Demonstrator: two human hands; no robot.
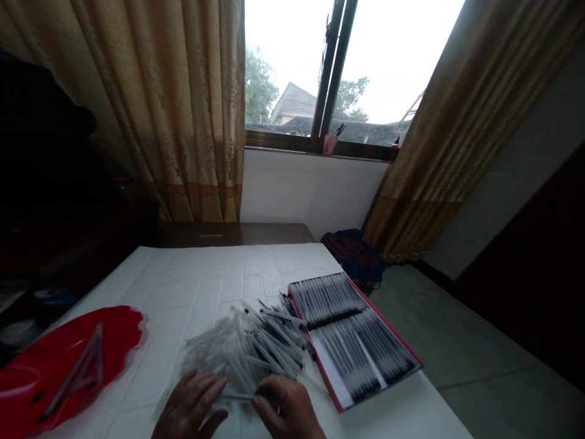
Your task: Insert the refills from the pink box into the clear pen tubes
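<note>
My right hand (286,405) is closed in a pinch on a thin, light-coloured pen (238,397), which points left. Beside the pen's left end, my left hand (192,405) has its thumb apart from its fingers, and the fingertips lie by the edge of a loose pile. Clear plastic tubes (212,344) make up the left part of that pile; black-tipped pens (274,347) lie crosswise on the right. To the right, a shallow red-edged box (336,399) holds two rows of pens side by side, with a bare white strip at its near left.
A red scalloped tray (121,323) with several clear pens in it sits at the left of the white table (292,259). Dark fabric (354,256) lies beyond the table's far right corner. A pink cup (329,145) stands on the windowsill between curtains.
</note>
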